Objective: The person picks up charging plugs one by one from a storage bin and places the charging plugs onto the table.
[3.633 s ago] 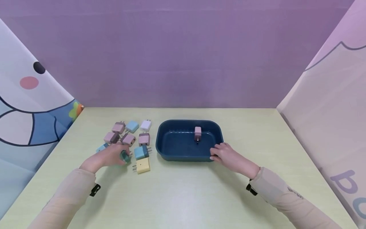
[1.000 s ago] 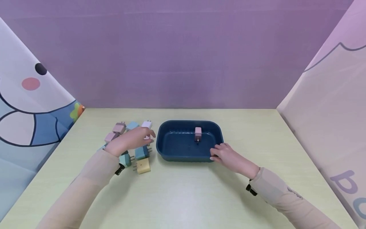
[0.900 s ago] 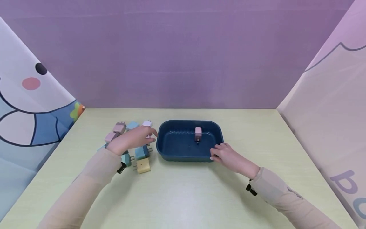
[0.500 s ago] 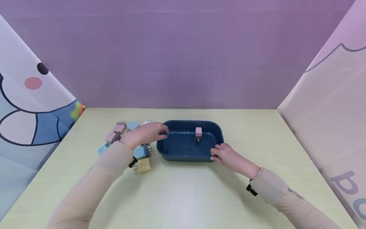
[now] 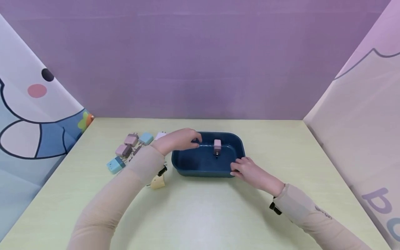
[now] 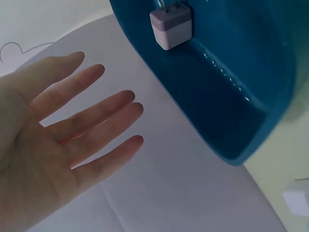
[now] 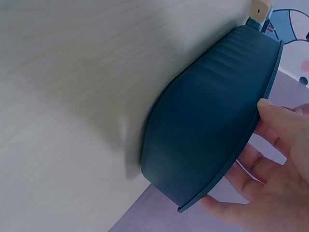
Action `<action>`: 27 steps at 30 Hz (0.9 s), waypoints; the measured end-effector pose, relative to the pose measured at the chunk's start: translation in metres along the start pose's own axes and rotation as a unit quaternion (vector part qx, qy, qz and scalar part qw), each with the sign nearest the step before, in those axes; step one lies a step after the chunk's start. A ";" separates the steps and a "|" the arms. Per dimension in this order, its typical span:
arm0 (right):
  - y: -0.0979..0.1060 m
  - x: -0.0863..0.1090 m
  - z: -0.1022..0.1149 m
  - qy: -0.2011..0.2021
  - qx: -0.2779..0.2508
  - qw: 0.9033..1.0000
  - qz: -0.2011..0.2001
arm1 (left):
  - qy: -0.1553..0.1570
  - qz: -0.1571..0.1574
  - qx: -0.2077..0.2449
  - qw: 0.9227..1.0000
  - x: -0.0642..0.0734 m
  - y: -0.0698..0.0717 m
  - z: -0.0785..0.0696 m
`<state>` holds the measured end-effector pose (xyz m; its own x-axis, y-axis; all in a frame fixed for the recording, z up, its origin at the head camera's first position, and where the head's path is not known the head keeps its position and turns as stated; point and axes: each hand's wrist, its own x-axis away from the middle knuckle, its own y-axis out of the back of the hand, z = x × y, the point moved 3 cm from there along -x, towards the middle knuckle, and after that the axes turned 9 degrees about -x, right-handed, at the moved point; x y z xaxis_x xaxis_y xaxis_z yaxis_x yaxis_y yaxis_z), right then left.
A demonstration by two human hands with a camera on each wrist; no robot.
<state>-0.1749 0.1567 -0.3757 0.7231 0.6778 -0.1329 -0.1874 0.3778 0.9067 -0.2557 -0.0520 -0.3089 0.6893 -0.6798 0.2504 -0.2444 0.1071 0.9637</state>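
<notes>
A dark blue plastic basin point(image 5: 203, 173) stands mid-table with one pink-and-mauve plug charger point(image 5: 217, 146) inside, prongs toward the front in the head view. My left hand point(image 5: 179, 140) is over the basin's left end. In the left wrist view its spread fingers point(image 6: 104, 125) hold nothing, apart from the basin and the charger point(image 6: 172, 30). At the basin's front right corner my right hand point(image 5: 251, 172) grips the rim. The right wrist view shows that thumb point(image 7: 270, 113) on the rim, the other fingers partly hidden behind it.
Left of the basin lie several more plug chargers: pink-and-mauve point(image 5: 131, 139), light blue point(image 5: 146, 138), two-tone blue point(image 5: 115, 165), white point(image 5: 160, 134) and yellow point(image 5: 157, 182). My left forearm point(image 5: 125, 184) covers part of this group. A purple backdrop point(image 5: 200, 62) rises behind the table.
My left hand has let go of the green charger it held at the earliest frame, then moved right over the basin's left end. The right hand keeps its grip on the rim.
</notes>
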 end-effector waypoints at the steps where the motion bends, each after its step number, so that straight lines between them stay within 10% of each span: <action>1: 0.000 0.000 0.000 0.001 0.001 1.000 0.000 | -0.003 -0.001 0.001 1.000 -0.002 0.001 -0.001; 27: 0.001 0.003 -0.002 0.006 0.003 1.000 -0.005 | -0.020 0.024 -0.046 0.998 -0.060 -0.002 -0.031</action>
<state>-0.1743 0.1598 -0.3762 0.7169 0.6815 -0.1472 -0.1762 0.3814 0.9075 -0.2757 0.0112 -0.3232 0.6501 -0.7008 0.2937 -0.2110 0.2048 0.9558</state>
